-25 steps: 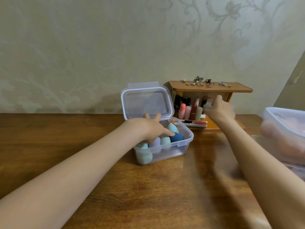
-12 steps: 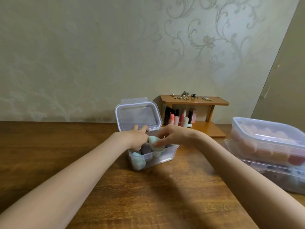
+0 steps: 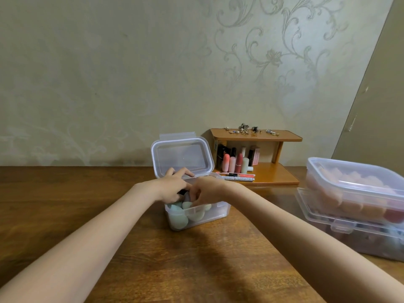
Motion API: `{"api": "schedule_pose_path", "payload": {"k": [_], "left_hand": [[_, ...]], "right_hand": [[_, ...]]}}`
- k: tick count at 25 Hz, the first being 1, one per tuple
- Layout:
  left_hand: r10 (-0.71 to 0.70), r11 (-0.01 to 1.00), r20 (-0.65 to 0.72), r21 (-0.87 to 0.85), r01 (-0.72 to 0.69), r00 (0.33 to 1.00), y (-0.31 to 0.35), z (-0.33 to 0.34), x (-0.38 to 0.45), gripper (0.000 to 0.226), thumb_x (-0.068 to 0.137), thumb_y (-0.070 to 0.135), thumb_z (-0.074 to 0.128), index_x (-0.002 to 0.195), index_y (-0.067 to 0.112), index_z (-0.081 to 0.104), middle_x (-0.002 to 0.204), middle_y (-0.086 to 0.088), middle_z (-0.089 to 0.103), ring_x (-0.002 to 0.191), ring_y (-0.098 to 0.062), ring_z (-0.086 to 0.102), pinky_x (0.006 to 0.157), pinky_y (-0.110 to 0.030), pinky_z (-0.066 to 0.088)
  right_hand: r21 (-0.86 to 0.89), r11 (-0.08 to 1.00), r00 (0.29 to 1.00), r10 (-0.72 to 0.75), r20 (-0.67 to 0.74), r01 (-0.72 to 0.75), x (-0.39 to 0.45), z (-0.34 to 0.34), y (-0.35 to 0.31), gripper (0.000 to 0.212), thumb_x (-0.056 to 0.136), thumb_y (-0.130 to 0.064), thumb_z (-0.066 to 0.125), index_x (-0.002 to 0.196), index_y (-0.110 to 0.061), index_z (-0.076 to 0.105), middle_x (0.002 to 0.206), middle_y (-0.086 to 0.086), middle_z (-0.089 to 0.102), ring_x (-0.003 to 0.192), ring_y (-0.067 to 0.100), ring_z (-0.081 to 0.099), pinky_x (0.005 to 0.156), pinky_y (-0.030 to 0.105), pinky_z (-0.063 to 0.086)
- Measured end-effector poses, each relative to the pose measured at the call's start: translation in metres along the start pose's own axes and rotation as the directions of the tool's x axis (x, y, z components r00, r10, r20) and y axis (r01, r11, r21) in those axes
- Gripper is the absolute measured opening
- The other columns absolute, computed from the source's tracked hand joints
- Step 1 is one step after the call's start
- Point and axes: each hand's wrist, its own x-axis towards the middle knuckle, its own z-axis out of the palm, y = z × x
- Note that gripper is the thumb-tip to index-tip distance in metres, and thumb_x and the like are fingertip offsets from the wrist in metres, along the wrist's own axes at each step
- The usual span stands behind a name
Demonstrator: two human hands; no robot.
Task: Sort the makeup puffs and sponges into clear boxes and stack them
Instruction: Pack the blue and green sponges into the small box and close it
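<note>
wooden table [image 3: 196, 270] before a patterned wall. both hands reach into the small clear box [image 3: 215, 212]: right hand [image 3: 206, 191] curls its fingers onto a pale green sponge [image 3: 187, 204], left hand [image 3: 175, 186] rests beside it, grip unclear. lid [image 3: 182, 157] stands open. two closed boxes [image 3: 358, 206] of sponges sit stacked at right.

Before you on the tabletop [image 3: 65, 204]: small open box [image 3: 209, 213], sponges [image 3: 178, 217] inside, lid [image 3: 182, 157] upright behind. Both your hands reach into it. Shelf [image 3: 255, 136] behind-right at the wall. Two stacked boxes [image 3: 354, 206] far right.
</note>
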Motion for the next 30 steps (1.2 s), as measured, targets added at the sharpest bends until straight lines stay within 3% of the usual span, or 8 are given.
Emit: {"api": "schedule_pose_path", "payload": {"k": [5,8,13,18,21,24,26,30], "left_hand": [[-0.019,0.999,-0.026,-0.04,0.018,0.999,0.002,0.004,0.0,0.043,0.092,0.008,0.052,0.131,0.026,0.052,0.151,0.008,0.013,0.135,-0.024,0.018,0.115,-0.042,0.026],[-0.022,0.992,-0.079,-0.128,0.012,0.997,0.005,0.004,-0.003,0.05,0.091,0.004,0.052,0.136,0.024,0.047,0.15,0.006,0.02,0.136,-0.022,0.022,0.115,-0.041,0.028],[-0.121,0.892,-0.324,-0.451,-0.041,0.938,-0.003,-0.006,-0.028,0.042,0.089,0.001,0.051,0.124,0.023,0.058,0.133,0.002,0.051,0.122,-0.012,0.047,0.103,-0.027,0.04],[-0.542,0.64,-0.426,-0.768,0.027,0.724,-0.017,-0.011,-0.042,0.035,0.092,0.001,0.047,0.123,0.014,0.057,0.128,-0.006,0.055,0.115,-0.018,0.051,0.092,-0.028,0.042],[-0.674,0.434,-0.271,-0.898,0.072,0.687,-0.015,-0.009,-0.031,0.038,0.094,0.009,0.047,0.132,0.012,0.047,0.129,-0.01,0.054,0.105,-0.021,0.053,0.09,-0.033,0.047],[-0.7,0.201,-0.114,-0.979,0.042,0.705,-0.006,-0.01,-0.02,0.042,0.097,0.016,0.046,0.137,0.007,0.04,0.112,-0.008,0.054,0.099,-0.02,0.051,0.089,-0.031,0.047],[-0.687,0.114,-0.055,-0.993,0.033,0.725,0.0,-0.012,-0.017,0.042,0.098,0.02,0.044,0.137,0.006,0.038,0.111,-0.008,0.053,0.099,-0.019,0.051,0.085,-0.029,0.046],[-0.646,0.138,-0.024,-0.987,0.086,0.763,0.001,-0.014,-0.016,0.054,0.098,0.023,0.044,0.147,0.013,0.022,0.143,-0.011,0.041,0.108,-0.022,0.052,0.083,-0.029,0.047]], "right_hand": [[0.076,0.994,0.994,0.074,0.076,-0.08,0.006,-0.002,-0.004,0.031,0.092,-0.013,0.053,0.118,0.002,0.06,0.1,0.015,0.064,0.079,0.017,0.055,0.075,0.026,0.046],[0.214,0.969,0.989,0.104,0.105,-0.125,0.001,-0.004,-0.005,0.03,0.09,-0.005,0.056,0.118,0.007,0.059,0.073,0.003,0.061,0.058,0.009,0.056,0.061,0.019,0.049],[0.314,0.945,0.981,0.034,0.19,-0.093,-0.008,-0.023,0.006,0.022,0.087,-0.013,0.062,0.107,-0.003,0.062,0.096,0.009,0.068,0.073,0.01,0.064,0.067,0.015,0.053],[0.824,0.562,0.99,-0.137,0.014,0.066,-0.026,-0.029,0.035,0.014,0.092,-0.02,0.055,0.082,-0.01,0.058,0.073,0.004,0.062,0.063,0.01,0.057,0.059,0.017,0.05],[0.903,0.375,0.962,0.08,-0.259,0.212,-0.027,-0.035,0.045,0.013,0.094,-0.016,0.052,0.091,-0.004,0.059,0.077,0.007,0.064,0.058,0.009,0.056,0.054,0.016,0.049],[0.833,0.538,0.81,0.427,-0.402,0.13,-0.014,-0.036,0.058,0.028,0.094,-0.011,0.051,0.119,0.0,0.053,0.102,0.017,0.06,0.065,0.012,0.056,0.06,0.021,0.051],[0.806,0.591,0.852,0.426,-0.303,-0.008,-0.006,-0.026,0.06,0.048,0.092,-0.012,0.055,0.137,-0.005,0.038,0.109,0.015,0.056,0.068,0.014,0.058,0.062,0.024,0.053],[0.644,0.763,0.941,0.259,-0.22,-0.059,-0.014,-0.027,0.065,0.073,0.082,-0.013,0.069,0.143,-0.015,0.031,0.127,0.01,0.049,0.094,0.02,0.062,0.082,0.03,0.054]]}}
